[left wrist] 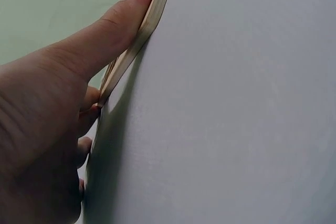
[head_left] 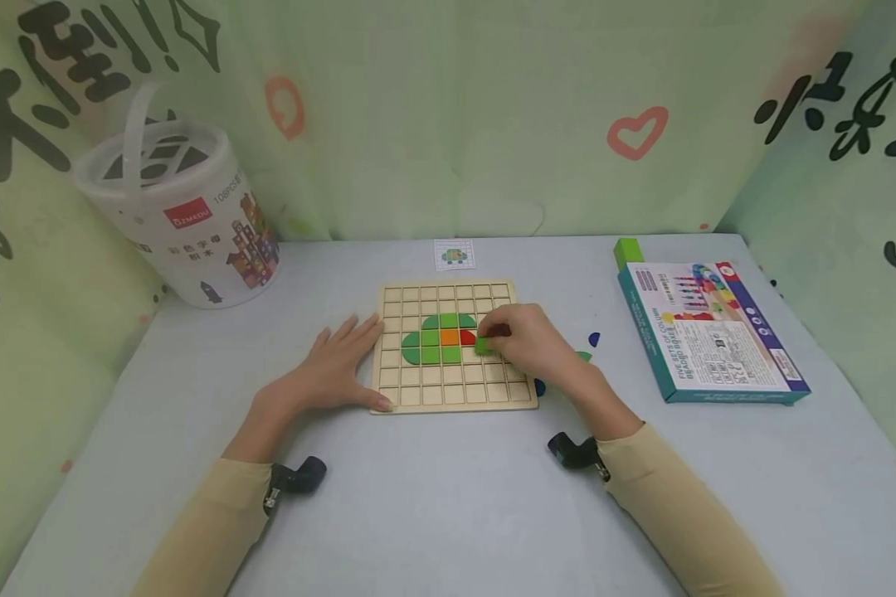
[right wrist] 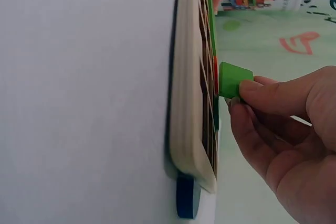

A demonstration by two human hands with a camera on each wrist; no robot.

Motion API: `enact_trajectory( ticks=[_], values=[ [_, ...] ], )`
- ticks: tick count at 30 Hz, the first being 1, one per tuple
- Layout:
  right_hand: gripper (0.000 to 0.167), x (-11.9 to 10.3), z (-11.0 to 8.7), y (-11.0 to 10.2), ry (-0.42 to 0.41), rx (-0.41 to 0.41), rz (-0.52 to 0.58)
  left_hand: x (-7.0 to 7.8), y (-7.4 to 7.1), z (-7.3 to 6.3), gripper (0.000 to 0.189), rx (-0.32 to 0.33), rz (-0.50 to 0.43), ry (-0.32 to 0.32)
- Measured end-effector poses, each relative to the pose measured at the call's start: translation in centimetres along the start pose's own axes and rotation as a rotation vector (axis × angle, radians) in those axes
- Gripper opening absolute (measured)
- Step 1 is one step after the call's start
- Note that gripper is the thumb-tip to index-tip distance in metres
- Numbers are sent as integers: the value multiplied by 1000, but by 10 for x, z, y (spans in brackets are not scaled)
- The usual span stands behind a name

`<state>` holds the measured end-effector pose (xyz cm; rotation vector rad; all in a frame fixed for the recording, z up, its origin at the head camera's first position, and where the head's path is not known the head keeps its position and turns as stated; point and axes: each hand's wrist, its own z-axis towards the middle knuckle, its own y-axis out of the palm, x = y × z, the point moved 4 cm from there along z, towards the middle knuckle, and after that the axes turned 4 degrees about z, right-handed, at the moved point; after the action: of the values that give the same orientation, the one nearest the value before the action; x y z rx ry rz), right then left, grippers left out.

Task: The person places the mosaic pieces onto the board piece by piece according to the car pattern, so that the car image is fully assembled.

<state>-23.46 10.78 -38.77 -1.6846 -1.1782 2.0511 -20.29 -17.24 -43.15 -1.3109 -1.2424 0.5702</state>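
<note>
A wooden grid board (head_left: 411,398) lies on the table with several green tiles (head_left: 429,355), an orange square tile (head_left: 450,337) and a red rounded tile (head_left: 467,337) set near its middle. My left hand (head_left: 332,365) rests along the board's left edge, fingers spread and thumb on the near corner. In the left wrist view the thumb (left wrist: 113,32) lies over the board's rim. Between thumb and fingers, my right hand (head_left: 526,340) pinches a green square tile (right wrist: 233,80) close over the grid, just right of the red tile.
Blue pieces (head_left: 594,339) and a green piece (head_left: 585,356) lie right of the board, partly behind my right arm. A small pattern card (head_left: 455,254) sits beyond it. At right are a flat box (head_left: 717,332) and a green block (head_left: 629,250); a white bucket (head_left: 172,207) stands back left.
</note>
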Motion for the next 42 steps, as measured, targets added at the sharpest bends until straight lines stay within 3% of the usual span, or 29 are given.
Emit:
enact_trajectory(
  ticks=[5,14,26,38,42],
  values=[
    [15,-9,3,13,-55,20,-43,0,1,1,132,2,7,-1],
    [14,-14,5,22,-80,11,-161,2,-1,-1,131,-7,0,-6],
    [14,-19,1,24,-115,-6,-193,1,1,1,131,-8,10,-11],
    [20,-21,-3,24,-91,-79,-220,-1,2,2,132,-2,8,-9],
    [20,-19,-6,22,-126,-112,-221,-1,2,1,131,3,6,-1]
  ],
)
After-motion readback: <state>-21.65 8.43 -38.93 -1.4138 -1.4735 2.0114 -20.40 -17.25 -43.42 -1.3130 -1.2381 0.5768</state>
